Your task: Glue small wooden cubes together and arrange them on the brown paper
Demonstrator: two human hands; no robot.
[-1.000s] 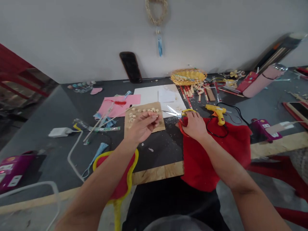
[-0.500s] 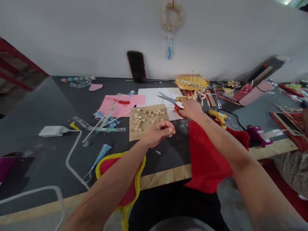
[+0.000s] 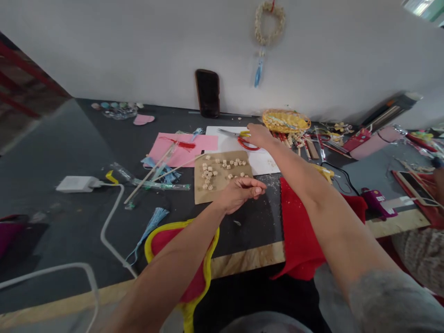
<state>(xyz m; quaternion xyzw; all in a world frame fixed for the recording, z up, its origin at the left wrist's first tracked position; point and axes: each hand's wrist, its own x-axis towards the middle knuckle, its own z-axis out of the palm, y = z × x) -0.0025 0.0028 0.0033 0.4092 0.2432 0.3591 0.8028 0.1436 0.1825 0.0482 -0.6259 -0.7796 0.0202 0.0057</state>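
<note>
Where the right hand (image 3: 258, 135) covers the scissors (image 3: 239, 137) at upper centre, only blades and red-yellow handles show; its fingers rest closed on the handles over white paper (image 3: 258, 159). Fingertips of the left hand (image 3: 241, 193) are pressed together; any item between them cannot be made out. Since 0.5 s ago, the scissors have moved farther up-frame.

You faced a plain white wall (image 3: 138, 51) with a wreath (image 3: 269, 22) hung on it and a blue tassel (image 3: 258, 76) below. A dark phone (image 3: 207, 92) leaned against it. The table (image 3: 69, 152) had a dark top and a pale wooden edge. Red bars (image 3: 17, 88) stood at the left. Light was even.
</note>
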